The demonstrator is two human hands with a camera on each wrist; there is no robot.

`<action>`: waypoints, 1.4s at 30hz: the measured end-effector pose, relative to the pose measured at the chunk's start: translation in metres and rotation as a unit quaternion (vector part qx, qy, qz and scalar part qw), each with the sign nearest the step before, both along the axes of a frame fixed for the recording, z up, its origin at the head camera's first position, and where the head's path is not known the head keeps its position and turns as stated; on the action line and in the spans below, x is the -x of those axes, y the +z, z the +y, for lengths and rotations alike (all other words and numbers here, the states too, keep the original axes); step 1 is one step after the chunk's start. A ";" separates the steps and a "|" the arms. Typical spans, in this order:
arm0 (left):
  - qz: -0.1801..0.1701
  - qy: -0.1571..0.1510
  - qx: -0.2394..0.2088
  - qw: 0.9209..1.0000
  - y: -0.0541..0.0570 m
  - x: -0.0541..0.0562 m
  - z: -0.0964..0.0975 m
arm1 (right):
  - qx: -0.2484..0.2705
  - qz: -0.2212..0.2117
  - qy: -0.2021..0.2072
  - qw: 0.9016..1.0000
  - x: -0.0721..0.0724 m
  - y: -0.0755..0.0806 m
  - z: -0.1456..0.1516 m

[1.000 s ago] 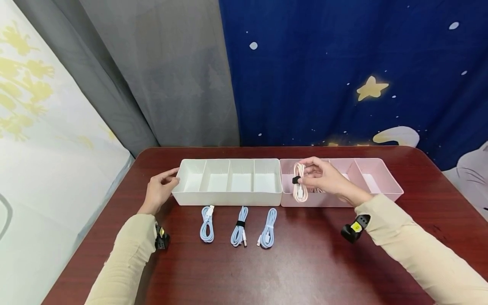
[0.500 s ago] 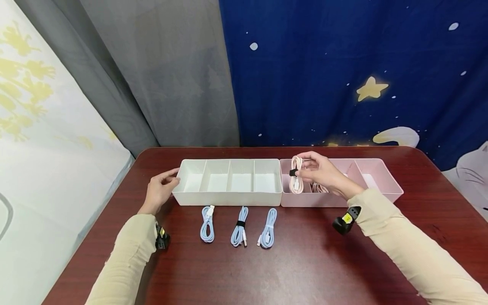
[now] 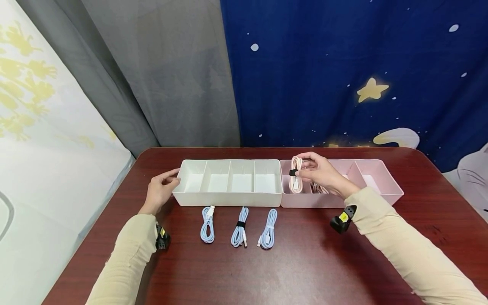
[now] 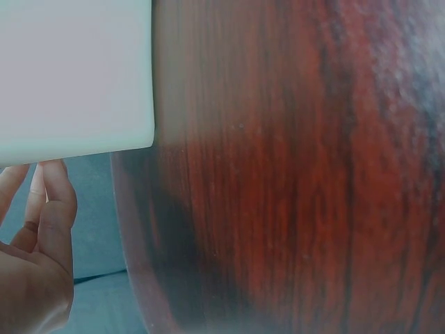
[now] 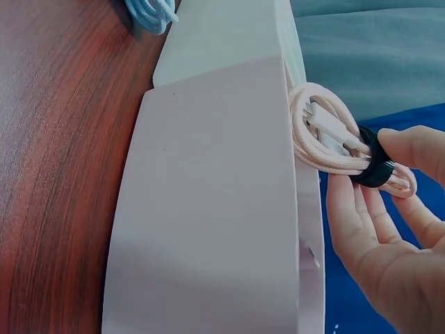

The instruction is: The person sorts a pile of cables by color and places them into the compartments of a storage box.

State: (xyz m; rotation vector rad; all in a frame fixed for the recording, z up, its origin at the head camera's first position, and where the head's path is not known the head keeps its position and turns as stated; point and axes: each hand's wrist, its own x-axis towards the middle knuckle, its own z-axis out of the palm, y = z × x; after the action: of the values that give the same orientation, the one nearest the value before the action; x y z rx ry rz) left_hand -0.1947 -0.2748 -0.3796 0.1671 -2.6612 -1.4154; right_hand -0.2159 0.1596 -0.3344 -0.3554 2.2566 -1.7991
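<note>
My right hand (image 3: 318,171) pinches a coiled pale pink charging cable (image 3: 296,176) between thumb and fingers, over the leftmost compartment of the pink divided box (image 3: 324,201). In the right wrist view a black strap (image 5: 375,158) binds that cable (image 5: 327,132), which overlaps the box rim. More cable (image 3: 318,188) lies in the compartment just right of it, partly hidden by the hand. My left hand (image 3: 159,191) touches the left end of the white divided box (image 3: 228,199) with its fingertips. In the left wrist view the fingers (image 4: 59,195) are right at the box's edge.
Three coiled light blue cables, a left one (image 3: 207,224), a black-strapped middle one (image 3: 239,227) and a right one (image 3: 268,228), lie in front of the white box on the dark red wooden table (image 3: 244,275). Grey and blue curtains (image 3: 324,76) hang behind the table.
My right hand has moved a little left and back with the pink cable, from the box's front edge to over its leftmost compartment. The left hand stays at the white box.
</note>
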 end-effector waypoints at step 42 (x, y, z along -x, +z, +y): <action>0.001 -0.008 -0.007 1.000 0.000 -0.003 0.000 | -0.161 0.118 -0.039 0.979 0.003 -0.013 -0.019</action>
State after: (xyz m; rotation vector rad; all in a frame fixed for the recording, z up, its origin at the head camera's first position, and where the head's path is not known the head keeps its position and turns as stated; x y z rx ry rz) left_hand -0.1916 -0.2748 -0.3797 0.1453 -2.6576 -1.4369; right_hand -0.2187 0.1409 -0.3477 -0.4418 2.7064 -1.4529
